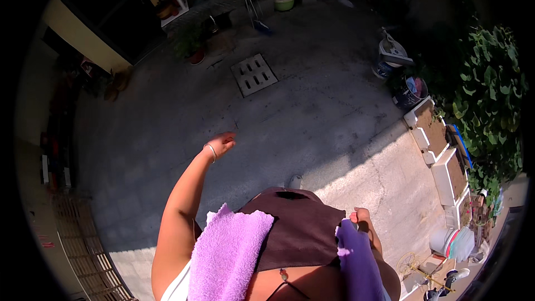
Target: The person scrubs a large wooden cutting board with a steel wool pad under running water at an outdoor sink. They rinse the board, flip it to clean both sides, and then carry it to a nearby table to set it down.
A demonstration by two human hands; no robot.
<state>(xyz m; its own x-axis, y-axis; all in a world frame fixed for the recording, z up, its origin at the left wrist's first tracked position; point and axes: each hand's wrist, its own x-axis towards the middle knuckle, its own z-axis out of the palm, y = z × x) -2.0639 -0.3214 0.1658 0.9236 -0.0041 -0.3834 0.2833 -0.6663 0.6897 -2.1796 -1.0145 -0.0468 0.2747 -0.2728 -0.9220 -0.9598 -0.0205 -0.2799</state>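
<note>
My left hand (pixel 224 143) is stretched out ahead over the grey floor, a silver bangle on its wrist. Its fingers are loosely bent and apart, and nothing shows in them. Low on the right, my right hand (pixel 363 218) has its fingers curled beside the end of a lilac towel (pixel 231 251). A small reddish spot shows at those fingers, too small to name. Both ends of the towel hang down my front over a dark brown top (pixel 301 223). The tip of one shoe (pixel 296 181) peeks out below me.
A slotted drain cover (pixel 254 74) lies in the concrete floor ahead. Potted plants (pixel 195 53), a green basin (pixel 285 1) and a blue broom (pixel 262 27) stand at the back. Buckets (pixel 411 92), white planter boxes (pixel 432 128) and leafy vines (pixel 490 89) line the right.
</note>
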